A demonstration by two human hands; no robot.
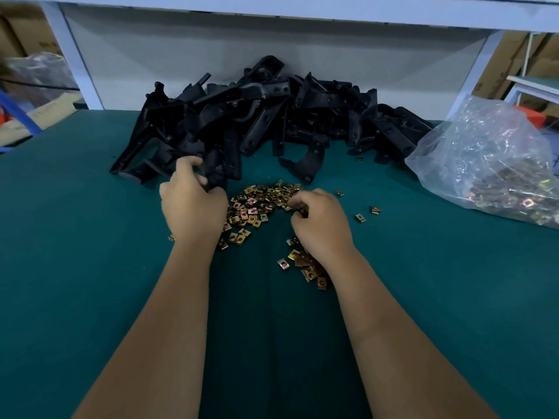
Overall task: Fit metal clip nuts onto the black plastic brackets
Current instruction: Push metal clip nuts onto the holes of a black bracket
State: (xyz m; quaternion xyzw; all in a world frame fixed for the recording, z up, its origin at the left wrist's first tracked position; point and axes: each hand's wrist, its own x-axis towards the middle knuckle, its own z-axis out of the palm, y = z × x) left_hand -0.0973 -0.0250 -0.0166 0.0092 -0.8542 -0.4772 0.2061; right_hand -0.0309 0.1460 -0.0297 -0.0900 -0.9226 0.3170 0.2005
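**Black brackets and brassy clip nuts on a green bench**

Black plastic fills the upper middle of the frame, where a heap of brackets [260,116] leans against a pale back panel [272,49]. At the heap's lower left edge the left hand [193,204] has its fingers curled around one bracket [215,173], gripping its near end. Just right of it, the right hand [320,222] is bent down over the scattered clip nuts [257,204], fingertips drawn together as if pinching one; the piece itself is too small and shadowed to be sure of. More clip nuts lie under and below that wrist, and a few strays sit apart toward the right.

Both forearms come up from the bottom edge across a dark green mat [90,267] that covers the bench. At the right edge a clear plastic bag [490,164] slumps on the mat, with more brassy nuts showing through its lower part. White shelf uprights [75,58] frame the back panel, and cardboard boxes [514,62] stand beyond them in the upper corners.
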